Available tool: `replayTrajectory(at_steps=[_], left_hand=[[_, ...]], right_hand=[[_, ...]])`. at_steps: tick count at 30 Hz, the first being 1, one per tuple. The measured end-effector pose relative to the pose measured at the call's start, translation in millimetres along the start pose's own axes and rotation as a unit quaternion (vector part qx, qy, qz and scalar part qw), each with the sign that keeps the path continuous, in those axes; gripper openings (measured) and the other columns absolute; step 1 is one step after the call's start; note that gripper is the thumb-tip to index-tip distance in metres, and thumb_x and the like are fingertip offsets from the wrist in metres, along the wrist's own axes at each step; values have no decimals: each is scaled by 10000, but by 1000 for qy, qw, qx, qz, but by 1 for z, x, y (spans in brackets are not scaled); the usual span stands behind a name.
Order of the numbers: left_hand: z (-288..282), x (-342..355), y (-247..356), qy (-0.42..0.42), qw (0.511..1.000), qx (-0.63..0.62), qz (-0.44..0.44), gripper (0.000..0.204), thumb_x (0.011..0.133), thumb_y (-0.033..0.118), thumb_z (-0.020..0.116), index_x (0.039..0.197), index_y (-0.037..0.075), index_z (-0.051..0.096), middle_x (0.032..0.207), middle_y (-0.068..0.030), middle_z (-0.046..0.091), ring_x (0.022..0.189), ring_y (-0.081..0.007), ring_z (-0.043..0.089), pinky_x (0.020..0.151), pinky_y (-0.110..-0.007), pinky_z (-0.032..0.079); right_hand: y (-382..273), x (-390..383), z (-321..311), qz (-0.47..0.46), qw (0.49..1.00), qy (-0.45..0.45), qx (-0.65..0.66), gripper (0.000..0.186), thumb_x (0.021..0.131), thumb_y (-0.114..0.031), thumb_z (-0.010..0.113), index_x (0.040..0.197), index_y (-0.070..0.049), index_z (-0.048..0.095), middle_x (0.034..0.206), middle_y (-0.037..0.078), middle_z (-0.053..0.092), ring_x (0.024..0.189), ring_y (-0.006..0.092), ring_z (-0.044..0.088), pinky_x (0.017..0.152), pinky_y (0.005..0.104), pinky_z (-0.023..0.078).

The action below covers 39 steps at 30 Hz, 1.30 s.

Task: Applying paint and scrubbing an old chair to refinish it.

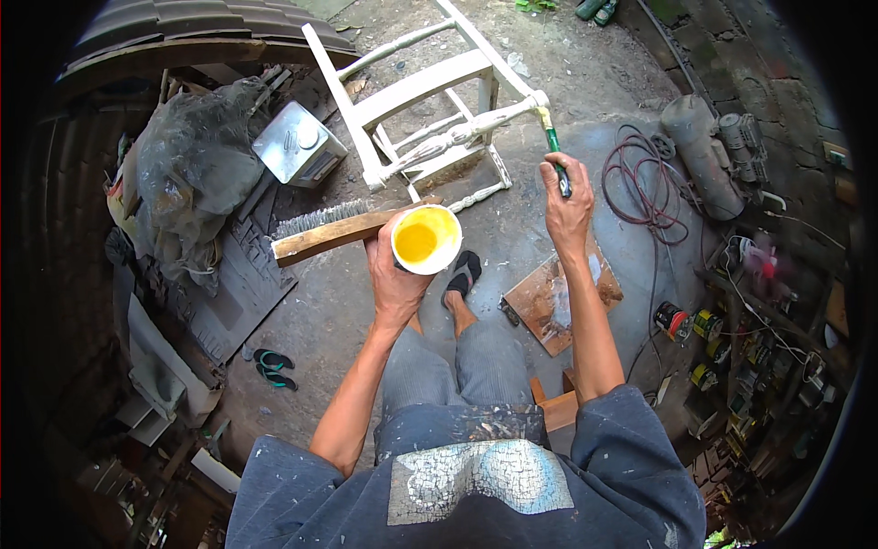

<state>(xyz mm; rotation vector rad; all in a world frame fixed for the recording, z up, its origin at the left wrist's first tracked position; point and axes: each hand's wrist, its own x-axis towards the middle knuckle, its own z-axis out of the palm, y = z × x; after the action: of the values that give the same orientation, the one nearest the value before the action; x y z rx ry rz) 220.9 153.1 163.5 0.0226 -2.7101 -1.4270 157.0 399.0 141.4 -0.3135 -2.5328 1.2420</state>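
Note:
My left hand (395, 279) is closed around a white cup (452, 231) with a yellow liquid (416, 242) inside. A wooden-backed brush with grey bristles (320, 240) runs behind the cup, apparently in the same hand; its grip is partly hidden. In my right hand (569, 203) is a paintbrush with a green handle (553, 142). Its pale yellow bristles point up at the end of a turned rail on a white wooden chair (425, 82), at or very near contact. The chair rests tipped on the ground ahead of me.
A metal can (297, 145) and crumpled plastic sheeting (197, 174) are at left, with flip-flops (274, 368) nearer. On the right lie a stained board (549, 306), a coiled hose (640, 188), a compressor tank (700, 151) and several paint tins (672, 320). A brick wall borders that side.

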Motion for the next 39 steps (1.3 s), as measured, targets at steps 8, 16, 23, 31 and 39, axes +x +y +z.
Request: replayTrajectory(at_steps=[8,16,23,31,39], left_hand=[[-4,-3,2,2,1000,0,-5,660,661,76,861,1241,49,545,1121,-112,605,1051,-289,557,944,-380,427],[-5,-6,-10,14,1000,4,2,774,631,122,895,1289,109,488,1218,-69,614,1094,-308,549,954,-412,410],[-11,-4,-8,30,999,-10,13,702,654,109,880,1258,58,527,1154,-109,606,1077,-303,549,943,-390,436],[-7,-3,-24,59,998,-28,-15,762,615,92,871,1289,121,518,1255,-61,594,1075,-321,549,946,-412,418],[-8,5,-41,42,999,12,-7,794,626,91,868,1316,127,477,1285,-71,576,1123,-344,519,973,-424,430]], right_hand=[[-16,36,10,-171,961,-130,-171,170,843,-136,706,1010,-123,675,977,107,626,889,284,610,792,387,500],[-13,70,-14,-130,965,-129,-190,142,840,-131,701,982,-127,702,981,93,645,931,262,619,819,371,497],[31,30,-39,-17,992,-117,-50,142,843,-99,707,984,-90,698,987,73,644,953,228,613,872,313,454],[-54,11,-66,142,964,-105,198,275,949,-195,652,1143,0,668,915,57,656,771,97,577,696,253,483],[-154,12,-61,119,919,-322,196,200,931,-139,650,1061,4,704,825,32,663,701,83,580,607,226,452]])
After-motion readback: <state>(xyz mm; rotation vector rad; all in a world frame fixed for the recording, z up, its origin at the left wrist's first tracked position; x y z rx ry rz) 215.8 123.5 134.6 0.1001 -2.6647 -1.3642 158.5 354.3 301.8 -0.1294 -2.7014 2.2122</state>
